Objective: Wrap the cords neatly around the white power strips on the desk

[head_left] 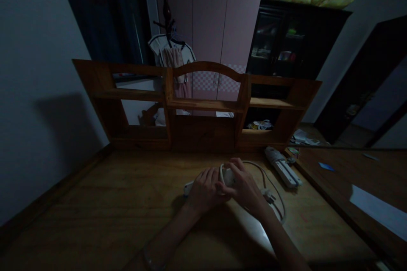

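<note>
The white, slim plastic power strip [188, 187] is in my 2 hands, mid-desk: my left hand [207, 183] is closed over it, my right hand [241, 184] half-curled around its end and the looped white cord [284, 210]. Right of them lie a white plug [269, 196] and a 2nd white, cord-wrapped power strip [284, 169] on the yellowish wooden desk [127, 194].

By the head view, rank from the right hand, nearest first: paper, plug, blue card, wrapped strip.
1. Plug, just right of the right hand.
2. Wrapped strip, farther right.
3. Blue card, right again.
4. Paper, farthest right.
</note>
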`<control>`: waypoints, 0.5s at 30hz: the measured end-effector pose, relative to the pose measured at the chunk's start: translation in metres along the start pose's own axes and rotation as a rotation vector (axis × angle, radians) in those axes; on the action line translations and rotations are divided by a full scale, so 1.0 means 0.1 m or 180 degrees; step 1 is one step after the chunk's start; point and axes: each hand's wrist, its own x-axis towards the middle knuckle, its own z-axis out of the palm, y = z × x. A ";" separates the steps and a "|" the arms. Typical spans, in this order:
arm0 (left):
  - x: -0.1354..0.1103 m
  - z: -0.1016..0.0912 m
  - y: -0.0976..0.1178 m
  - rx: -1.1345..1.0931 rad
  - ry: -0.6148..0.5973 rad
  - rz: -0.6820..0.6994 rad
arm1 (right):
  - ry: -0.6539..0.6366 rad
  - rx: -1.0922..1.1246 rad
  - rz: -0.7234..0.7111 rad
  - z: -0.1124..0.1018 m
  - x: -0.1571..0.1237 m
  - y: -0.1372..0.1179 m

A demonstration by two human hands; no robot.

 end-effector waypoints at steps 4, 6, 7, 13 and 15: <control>-0.01 0.01 -0.01 -0.0005 0.0103 -0.0057 | 0.0035 0.0199 0.0087 0.06 -0.01 0.04; -0.01 0.00 -0.02 -0.0047 0.0075 -0.0092 | 0.0093 0.0265 0.0099 0.09 -0.02 0.06; -0.01 -0.01 -0.03 -0.0057 0.0043 -0.0107 | 0.0111 0.0282 0.0113 0.10 -0.03 0.07; -0.01 -0.03 -0.05 0.0172 -0.0151 -0.0154 | 0.0144 0.0225 0.0429 0.14 -0.05 0.17; 0.00 -0.04 -0.05 0.0204 -0.0201 -0.0242 | 0.0207 0.0185 0.0496 0.17 -0.05 0.21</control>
